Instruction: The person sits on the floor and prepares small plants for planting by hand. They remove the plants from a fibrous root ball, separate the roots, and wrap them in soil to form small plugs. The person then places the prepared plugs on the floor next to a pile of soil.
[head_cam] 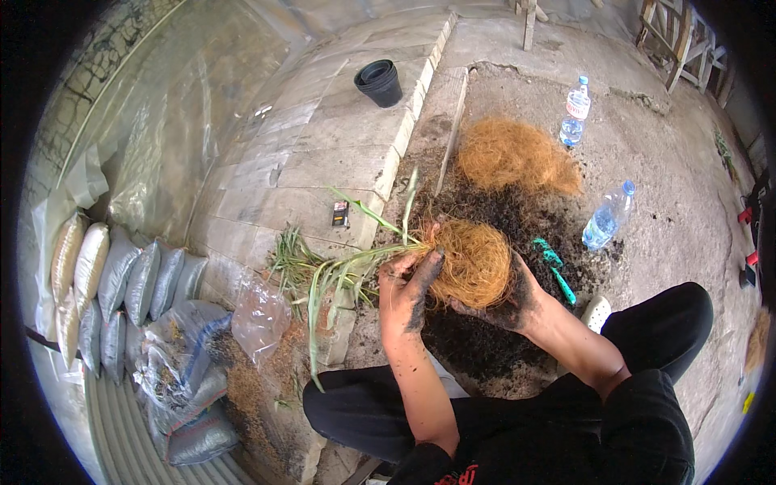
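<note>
Between my two soil-stained hands is a round ball of brown coconut fibre [473, 264]. A plant with long striped green leaves [339, 264] grows from its left side, its leaves hanging toward my left knee. My left hand [411, 290] grips the ball where the stems leave it, thumb on top. Cupped around the lower right of the ball is my right hand [515, 297], its fingers partly hidden beneath the fibre. Dark loose soil [473, 345] is spread on the ground under the ball.
A heap of loose coconut fibre [515, 154] lies ahead. Right of the soil are a green hand trowel [555, 270] and two plastic bottles [608, 217] [575, 115]. Stacked black pots [379, 83], a small box [340, 214], cut plants [294, 251] and filled bags [142, 282] are leftward.
</note>
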`<control>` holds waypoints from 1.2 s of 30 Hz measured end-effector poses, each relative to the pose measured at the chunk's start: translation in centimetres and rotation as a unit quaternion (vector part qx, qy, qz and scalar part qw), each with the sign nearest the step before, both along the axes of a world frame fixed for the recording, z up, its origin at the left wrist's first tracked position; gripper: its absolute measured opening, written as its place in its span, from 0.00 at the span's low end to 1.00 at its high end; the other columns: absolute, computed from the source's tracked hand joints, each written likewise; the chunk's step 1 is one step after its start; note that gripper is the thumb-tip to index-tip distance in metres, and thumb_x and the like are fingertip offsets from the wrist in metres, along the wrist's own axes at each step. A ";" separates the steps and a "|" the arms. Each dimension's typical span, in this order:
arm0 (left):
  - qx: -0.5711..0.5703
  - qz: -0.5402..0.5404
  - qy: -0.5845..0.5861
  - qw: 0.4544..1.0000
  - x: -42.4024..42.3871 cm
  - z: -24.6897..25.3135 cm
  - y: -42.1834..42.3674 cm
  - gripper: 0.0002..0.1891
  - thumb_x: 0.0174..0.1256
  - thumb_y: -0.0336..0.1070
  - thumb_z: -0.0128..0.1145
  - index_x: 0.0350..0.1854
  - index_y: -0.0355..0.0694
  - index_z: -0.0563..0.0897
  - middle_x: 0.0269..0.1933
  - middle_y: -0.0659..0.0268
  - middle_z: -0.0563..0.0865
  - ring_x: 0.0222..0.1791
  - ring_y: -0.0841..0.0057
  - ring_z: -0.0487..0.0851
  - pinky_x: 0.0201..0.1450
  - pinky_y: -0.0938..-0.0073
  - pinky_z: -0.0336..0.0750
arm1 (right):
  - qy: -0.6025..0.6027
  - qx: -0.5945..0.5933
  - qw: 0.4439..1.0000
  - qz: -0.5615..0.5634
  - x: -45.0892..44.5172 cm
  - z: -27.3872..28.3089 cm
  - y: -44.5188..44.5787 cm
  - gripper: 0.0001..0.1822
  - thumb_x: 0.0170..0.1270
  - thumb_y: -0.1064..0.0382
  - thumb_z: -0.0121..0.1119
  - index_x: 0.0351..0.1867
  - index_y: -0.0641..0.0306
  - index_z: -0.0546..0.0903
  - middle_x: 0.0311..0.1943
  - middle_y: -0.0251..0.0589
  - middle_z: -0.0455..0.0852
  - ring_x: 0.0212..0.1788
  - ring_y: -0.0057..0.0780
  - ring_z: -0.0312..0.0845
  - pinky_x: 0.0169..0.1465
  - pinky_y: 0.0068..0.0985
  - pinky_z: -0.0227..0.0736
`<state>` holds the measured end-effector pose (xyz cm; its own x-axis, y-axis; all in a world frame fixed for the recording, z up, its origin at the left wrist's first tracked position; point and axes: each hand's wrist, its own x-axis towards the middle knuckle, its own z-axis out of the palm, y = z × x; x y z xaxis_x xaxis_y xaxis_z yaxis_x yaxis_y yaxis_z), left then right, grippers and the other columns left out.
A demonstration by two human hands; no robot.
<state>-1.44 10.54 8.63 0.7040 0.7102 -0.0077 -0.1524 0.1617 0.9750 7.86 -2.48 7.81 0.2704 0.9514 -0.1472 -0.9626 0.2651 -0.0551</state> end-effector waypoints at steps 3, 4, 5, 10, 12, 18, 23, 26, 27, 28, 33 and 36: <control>-0.017 0.027 -0.005 0.999 0.2 -0.2 -0.2 0.15 0.54 0.28 0.70 0.44 0.30 0.84 0.39 0.67 0.83 0.39 0.81 0.79 0.45 0.78 0.73 | -0.012 0.032 0.999 -0.007 0.2 -0.9 0.1 0.25 0.75 0.49 0.37 0.67 0.57 0.68 0.63 0.44 0.74 0.60 0.40 0.75 0.60 0.43 0.74; -0.022 0.046 -0.009 0.999 0.2 -0.4 -0.5 0.16 0.53 0.28 0.70 0.44 0.30 0.83 0.39 0.67 0.83 0.39 0.80 0.79 0.46 0.78 0.73 | -0.019 0.048 0.999 -0.009 0.3 -1.2 0.1 0.26 0.75 0.49 0.36 0.67 0.58 0.67 0.64 0.45 0.73 0.61 0.41 0.74 0.62 0.44 0.72; -0.026 0.067 -0.011 0.997 0.2 -0.5 -0.6 0.16 0.53 0.28 0.70 0.45 0.31 0.83 0.39 0.67 0.83 0.39 0.80 0.79 0.46 0.78 0.73 | -0.017 0.061 0.998 -0.005 0.2 -1.2 0.1 0.26 0.75 0.49 0.36 0.67 0.58 0.68 0.64 0.45 0.73 0.61 0.41 0.74 0.62 0.44 0.72; -0.022 0.041 -0.013 0.999 0.1 1.9 -1.8 0.16 0.54 0.25 0.69 0.46 0.32 0.81 0.45 0.64 0.81 0.42 0.81 0.78 0.45 0.81 0.72 | -0.128 -0.022 0.990 -0.047 0.1 -2.5 0.7 0.25 0.75 0.48 0.40 0.66 0.56 0.69 0.62 0.42 0.75 0.61 0.37 0.74 0.62 0.41 0.72; -0.028 0.040 -0.015 0.999 -0.1 2.5 -2.2 0.17 0.54 0.24 0.68 0.47 0.31 0.81 0.48 0.63 0.81 0.45 0.81 0.77 0.47 0.80 0.72 | -0.074 -0.021 0.994 -0.072 0.0 -2.1 0.6 0.25 0.75 0.46 0.39 0.66 0.56 0.69 0.61 0.42 0.75 0.61 0.37 0.74 0.63 0.42 0.72; -0.062 0.007 -0.089 0.994 0.0 2.7 -2.6 0.31 0.55 0.30 0.67 0.63 0.32 0.71 0.59 0.58 0.76 0.60 0.71 0.73 0.63 0.71 0.67 | -0.069 -0.073 0.984 -0.150 -0.1 0.4 0.1 0.29 0.74 0.40 0.38 0.67 0.55 0.67 0.62 0.41 0.74 0.63 0.37 0.72 0.65 0.41 0.69; -0.049 -0.077 -0.056 0.994 -0.3 1.5 -1.2 0.41 0.58 0.51 0.61 0.71 0.36 0.61 0.68 0.51 0.66 0.68 0.61 0.65 0.69 0.61 0.59 | -0.121 -0.052 0.969 -0.207 0.0 0.1 -0.5 0.31 0.73 0.38 0.38 0.69 0.54 0.64 0.65 0.40 0.71 0.65 0.37 0.69 0.67 0.40 0.67; 0.026 -0.059 0.051 0.997 -0.9 1.6 -1.8 0.38 0.66 0.60 0.51 0.70 0.37 0.64 0.68 0.51 0.67 0.68 0.61 0.67 0.68 0.61 0.60 | -0.170 -0.035 0.949 -0.265 0.4 -1.1 -0.1 0.32 0.73 0.39 0.40 0.70 0.54 0.62 0.66 0.40 0.69 0.66 0.36 0.68 0.67 0.41 0.66; 0.061 -0.036 0.101 0.992 -1.1 2.0 -2.4 0.35 0.67 0.59 0.52 0.69 0.37 0.67 0.67 0.53 0.70 0.67 0.63 0.68 0.68 0.63 0.59 | -0.161 -0.036 0.942 -0.292 0.4 -1.9 0.2 0.32 0.73 0.39 0.40 0.70 0.55 0.62 0.66 0.40 0.70 0.66 0.37 0.68 0.67 0.41 0.66; 0.097 -0.013 0.151 0.984 -1.1 2.6 -3.0 0.33 0.68 0.58 0.52 0.67 0.38 0.70 0.66 0.54 0.73 0.67 0.64 0.69 0.68 0.66 0.59 | -0.152 -0.036 0.935 -0.319 0.5 -2.3 0.2 0.31 0.73 0.40 0.41 0.70 0.55 0.62 0.66 0.40 0.70 0.65 0.37 0.69 0.68 0.42 0.65; 0.485 0.134 0.126 0.855 -1.0 3.9 -4.5 0.20 0.59 0.28 0.66 0.53 0.33 0.78 0.46 0.62 0.82 0.43 0.70 0.80 0.52 0.69 0.73 | -0.163 -0.126 0.919 -0.337 0.8 -3.2 0.5 0.31 0.74 0.40 0.40 0.69 0.56 0.63 0.65 0.41 0.71 0.65 0.36 0.70 0.67 0.41 0.66; 0.350 0.194 0.008 0.917 0.5 4.1 -5.2 0.20 0.55 0.30 0.70 0.51 0.35 0.81 0.49 0.55 0.82 0.51 0.65 0.80 0.52 0.66 0.73 | -0.286 -0.195 0.860 -0.374 0.4 -5.3 1.3 0.31 0.74 0.41 0.39 0.69 0.59 0.63 0.64 0.42 0.71 0.64 0.35 0.70 0.67 0.39 0.67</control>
<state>-0.98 5.39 12.69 0.4016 0.7420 0.5368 -0.0511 -0.5671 0.8220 8.27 -1.17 2.53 0.9201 0.3877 -0.0559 -0.3169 0.6528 -0.6881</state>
